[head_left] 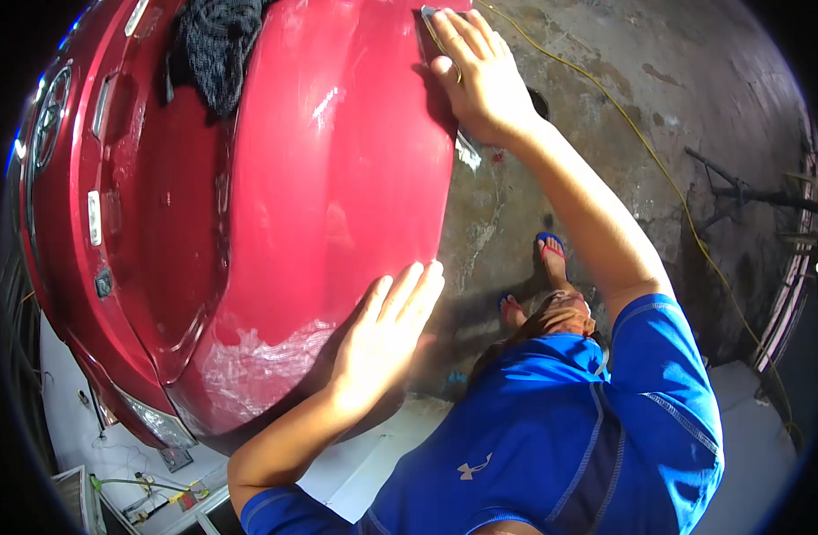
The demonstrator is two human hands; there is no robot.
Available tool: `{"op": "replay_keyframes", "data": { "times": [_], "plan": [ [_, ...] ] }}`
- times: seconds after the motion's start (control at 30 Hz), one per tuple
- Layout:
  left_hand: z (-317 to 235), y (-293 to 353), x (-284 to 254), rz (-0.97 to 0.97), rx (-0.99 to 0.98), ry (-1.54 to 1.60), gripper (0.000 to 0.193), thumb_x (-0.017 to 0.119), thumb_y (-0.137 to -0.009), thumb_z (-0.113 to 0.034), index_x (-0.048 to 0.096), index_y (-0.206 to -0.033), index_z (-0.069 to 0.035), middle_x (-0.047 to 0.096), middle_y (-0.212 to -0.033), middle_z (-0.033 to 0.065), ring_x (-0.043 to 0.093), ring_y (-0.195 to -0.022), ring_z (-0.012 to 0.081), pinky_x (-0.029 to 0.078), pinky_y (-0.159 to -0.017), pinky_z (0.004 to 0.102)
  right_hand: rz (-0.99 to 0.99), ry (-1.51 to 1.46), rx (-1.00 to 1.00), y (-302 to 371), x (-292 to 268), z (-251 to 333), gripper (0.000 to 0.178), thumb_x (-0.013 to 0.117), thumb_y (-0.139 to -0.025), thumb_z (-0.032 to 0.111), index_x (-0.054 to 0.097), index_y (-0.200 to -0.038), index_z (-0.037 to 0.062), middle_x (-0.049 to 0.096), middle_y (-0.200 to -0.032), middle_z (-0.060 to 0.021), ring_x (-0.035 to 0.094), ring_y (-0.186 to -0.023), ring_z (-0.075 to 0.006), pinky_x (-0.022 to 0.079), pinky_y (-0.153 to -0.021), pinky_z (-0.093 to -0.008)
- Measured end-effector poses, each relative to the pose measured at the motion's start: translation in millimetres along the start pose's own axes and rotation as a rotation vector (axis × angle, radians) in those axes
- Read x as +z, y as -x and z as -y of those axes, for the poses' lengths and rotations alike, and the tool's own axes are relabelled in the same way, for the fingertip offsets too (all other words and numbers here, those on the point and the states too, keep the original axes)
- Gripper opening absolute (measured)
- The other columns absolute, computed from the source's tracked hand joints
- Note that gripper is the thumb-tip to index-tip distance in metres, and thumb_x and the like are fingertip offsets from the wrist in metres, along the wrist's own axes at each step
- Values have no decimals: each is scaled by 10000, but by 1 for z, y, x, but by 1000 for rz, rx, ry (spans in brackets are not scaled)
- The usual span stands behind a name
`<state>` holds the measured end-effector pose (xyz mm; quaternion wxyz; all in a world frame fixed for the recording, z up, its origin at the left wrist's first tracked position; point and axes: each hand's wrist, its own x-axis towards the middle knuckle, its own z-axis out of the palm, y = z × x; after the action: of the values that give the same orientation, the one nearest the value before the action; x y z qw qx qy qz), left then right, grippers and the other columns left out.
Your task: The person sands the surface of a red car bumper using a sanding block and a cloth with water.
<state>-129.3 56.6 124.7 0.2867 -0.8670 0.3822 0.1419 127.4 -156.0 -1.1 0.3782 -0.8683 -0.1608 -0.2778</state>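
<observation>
My right hand (485, 80) lies along the far right edge of a red car bumper (338, 178). Under its fingers is a thin, grey-edged piece that looks like folded sandpaper (429, 15), pressed against the painted surface; most of it is hidden by the hand. My left hand (387, 334) rests with fingers stretched out on the bumper's near right edge, holding nothing. Beside it, the paint has a whitish, scuffed patch (266, 366). Faint pale streaks run over the bumper's curved middle.
A dark, crumpled cloth (217, 53) lies on the car beside the red tailgate (164, 187). A yellow cord (641, 134) crosses the stained concrete floor (596, 169). Dark metal bars (739, 187) stand at the right. Cables and frames (150, 490) are at the lower left.
</observation>
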Motion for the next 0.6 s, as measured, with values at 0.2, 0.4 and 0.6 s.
{"op": "replay_keyframes", "data": {
  "times": [0.2,0.4,0.6],
  "plan": [
    [-26,69,22,31,14,-66,889,566,-953,-646,379,-1639,-111,284,-1738,89,242,-1607,264,166,-1309,488,134,-8,98,118,-16,105,650,550,-1047,297,354,-1630,88,290,-1719,-147,173,-1592,-465,144,-1267,-651],
    [-46,131,47,19,51,-84,931,562,-949,-664,335,-1656,-103,237,-1751,118,210,-1617,286,131,-1320,490,244,-197,152,204,-34,168,655,467,-1090,343,286,-1666,88,237,-1738,-166,96,-1615,-456,63,-1287,-620],
    [-69,192,74,-15,49,-191,963,576,-944,-654,273,-1676,-108,188,-1766,97,179,-1626,291,104,-1326,493,-37,-784,340,200,-53,166,574,376,-1146,295,327,-1628,-13,344,-1689,-215,253,-1597,-326,168,-1297,-406]
  ]
}}
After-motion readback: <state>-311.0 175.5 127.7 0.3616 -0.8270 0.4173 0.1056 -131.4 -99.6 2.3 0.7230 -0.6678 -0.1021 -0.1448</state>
